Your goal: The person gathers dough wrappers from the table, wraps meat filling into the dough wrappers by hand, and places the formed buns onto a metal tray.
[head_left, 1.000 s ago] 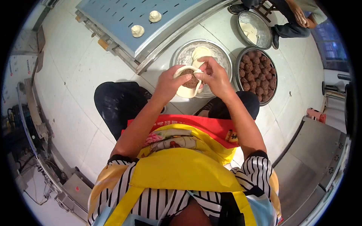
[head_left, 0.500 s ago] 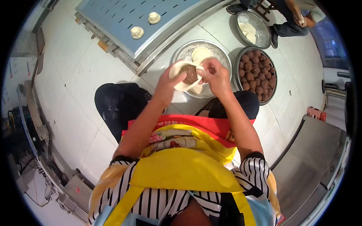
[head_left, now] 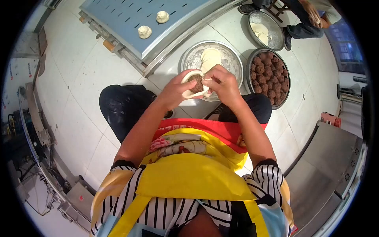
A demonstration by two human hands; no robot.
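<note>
A round dough wrapper with a ball of brown filling in it is between my hands. My left hand cups the wrapper from the left, its thumb on the filling. Thumb and fingers of my right hand pinch the wrapper's right edge. Just beyond and partly under my hands is a floured metal bowl with overlapping flat wrappers. To its right, a round pan holds several brown filling balls.
On a blue slotted tray at the upper left sit two closed buns. Another metal bowl with wrappers stands at the upper right, beside a seated person's leg and hands. A steel cabinet is at the right.
The wrapper's rim has drawn up closer around the filling, and its right edge is bunched at my right fingers. The other person's hands have shifted slightly.
</note>
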